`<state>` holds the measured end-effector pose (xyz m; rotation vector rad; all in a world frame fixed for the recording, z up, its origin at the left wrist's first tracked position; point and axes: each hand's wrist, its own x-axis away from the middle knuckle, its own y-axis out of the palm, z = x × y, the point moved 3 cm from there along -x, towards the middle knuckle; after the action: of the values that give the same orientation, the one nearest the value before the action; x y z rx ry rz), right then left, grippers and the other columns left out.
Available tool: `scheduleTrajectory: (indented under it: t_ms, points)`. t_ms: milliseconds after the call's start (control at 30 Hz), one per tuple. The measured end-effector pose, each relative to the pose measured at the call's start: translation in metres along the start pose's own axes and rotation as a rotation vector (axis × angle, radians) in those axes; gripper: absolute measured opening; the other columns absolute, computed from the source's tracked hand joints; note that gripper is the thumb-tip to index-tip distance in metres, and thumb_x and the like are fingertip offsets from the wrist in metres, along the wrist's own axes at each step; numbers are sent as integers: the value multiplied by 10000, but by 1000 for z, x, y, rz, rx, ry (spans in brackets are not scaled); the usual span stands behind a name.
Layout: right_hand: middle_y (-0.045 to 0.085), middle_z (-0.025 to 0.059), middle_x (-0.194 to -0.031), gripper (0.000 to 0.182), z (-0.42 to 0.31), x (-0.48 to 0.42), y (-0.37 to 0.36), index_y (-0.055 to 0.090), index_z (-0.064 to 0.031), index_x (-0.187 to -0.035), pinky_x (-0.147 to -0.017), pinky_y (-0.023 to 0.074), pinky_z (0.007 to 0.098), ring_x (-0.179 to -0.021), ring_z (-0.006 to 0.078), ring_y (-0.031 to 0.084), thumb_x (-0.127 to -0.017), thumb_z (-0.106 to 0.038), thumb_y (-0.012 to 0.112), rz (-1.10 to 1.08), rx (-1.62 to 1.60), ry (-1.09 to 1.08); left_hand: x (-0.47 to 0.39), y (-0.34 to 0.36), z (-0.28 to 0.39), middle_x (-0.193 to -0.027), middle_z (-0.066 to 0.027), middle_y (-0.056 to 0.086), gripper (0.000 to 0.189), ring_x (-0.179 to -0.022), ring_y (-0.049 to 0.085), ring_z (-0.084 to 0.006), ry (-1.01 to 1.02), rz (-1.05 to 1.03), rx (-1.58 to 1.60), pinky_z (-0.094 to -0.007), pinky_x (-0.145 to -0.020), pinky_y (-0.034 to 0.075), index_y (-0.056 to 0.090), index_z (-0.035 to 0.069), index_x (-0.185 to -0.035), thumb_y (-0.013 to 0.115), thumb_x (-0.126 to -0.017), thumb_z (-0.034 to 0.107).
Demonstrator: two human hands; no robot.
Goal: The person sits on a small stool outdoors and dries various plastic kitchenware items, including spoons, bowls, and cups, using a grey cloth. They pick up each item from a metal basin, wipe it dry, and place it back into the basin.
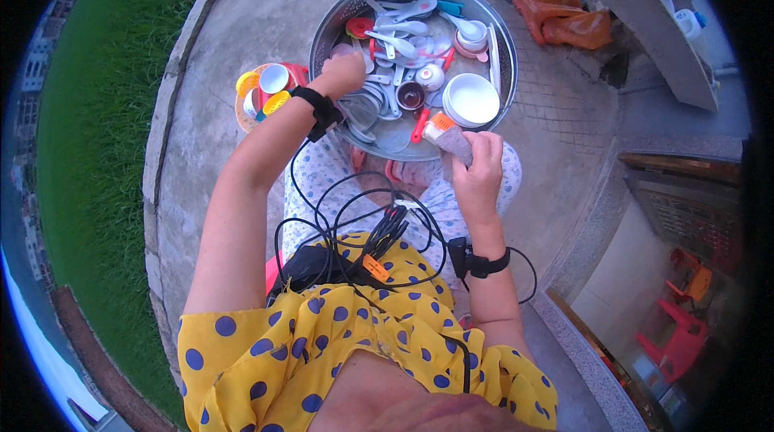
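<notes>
A wide metal basin (505, 102) with a perforated rim stands before my knees. My left hand (344, 72) is inside its left side, next to white spoons. Its fingers point away and are partly hidden, so any grip is unclear. My right hand (481, 157) holds a grey cloth (455, 143) at the basin's near right edge. Against the cloth is a small white and orange item (438, 124). In the basin lie several white soup spoons (393, 42), a stack of white bowls (474, 98), a dark-lined cup (411, 96) and a red-handled item (419, 125).
Left of the basin, a round tray (246, 120) holds cups and a yellow strainer-like piece (276, 103). Black cables (338, 214) loop over my lap. Orange rubber boots (565, 18) lie at the far right. A stone kerb (158, 130) borders the grass.
</notes>
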<state>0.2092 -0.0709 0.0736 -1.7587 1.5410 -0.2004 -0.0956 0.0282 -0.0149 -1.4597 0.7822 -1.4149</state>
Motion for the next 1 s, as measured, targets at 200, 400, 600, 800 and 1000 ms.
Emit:
scheduleTrajectory:
  t_ms: [200, 400, 600, 800, 1000]
  points:
    - [531, 155, -1027, 389, 0, 0, -1, 575, -18, -1048, -748, 495, 416, -913, 354, 595, -693, 34, 726, 3, -7, -9, 7, 6, 3, -1167, -257, 638, 325, -1113, 614, -412, -100, -79, -37, -548, -920, 447, 537, -21, -1167, 488, -875, 112]
    - [531, 155, -1027, 384, -2, 1, 0, 575, -18, -1047, -745, 496, 415, -902, 353, 597, -697, 36, 723, -5, 2, -9, 12, -4, 5, -1204, -165, 655, 318, -1152, 610, -349, -23, -242, -159, -498, -958, 411, 679, 71, -1146, 545, -866, 140]
    - [533, 156, -1025, 381, -4, 1, -3, 579, -14, -1047, -745, 493, 417, -900, 352, 597, -697, 44, 718, 3, -19, -13, 39, -23, 14, -972, -163, 709, 190, -943, 680, -357, 82, -7, -196, -452, -792, 505, 711, 41, -902, 565, -842, 146]
    - [533, 156, -1033, 405, -10, 4, -3, 584, -9, -1060, -807, 485, 402, -948, 342, 582, -677, 96, 664, 7, -90, -29, 89, -37, 44, -954, -83, 691, 241, -892, 666, -227, 307, -55, 606, -342, -763, 500, 651, 40, -1019, 561, -941, 251]
    - [516, 141, -1011, 445, -32, 11, 0, 605, -27, -1045, -857, 474, 386, -982, 324, 557, -627, 124, 624, -57, -287, -88, 140, -20, 84, -1033, -19, 636, 293, -932, 630, -115, 107, -656, 1588, -298, -798, 523, 587, 58, -1190, 543, -991, 268]
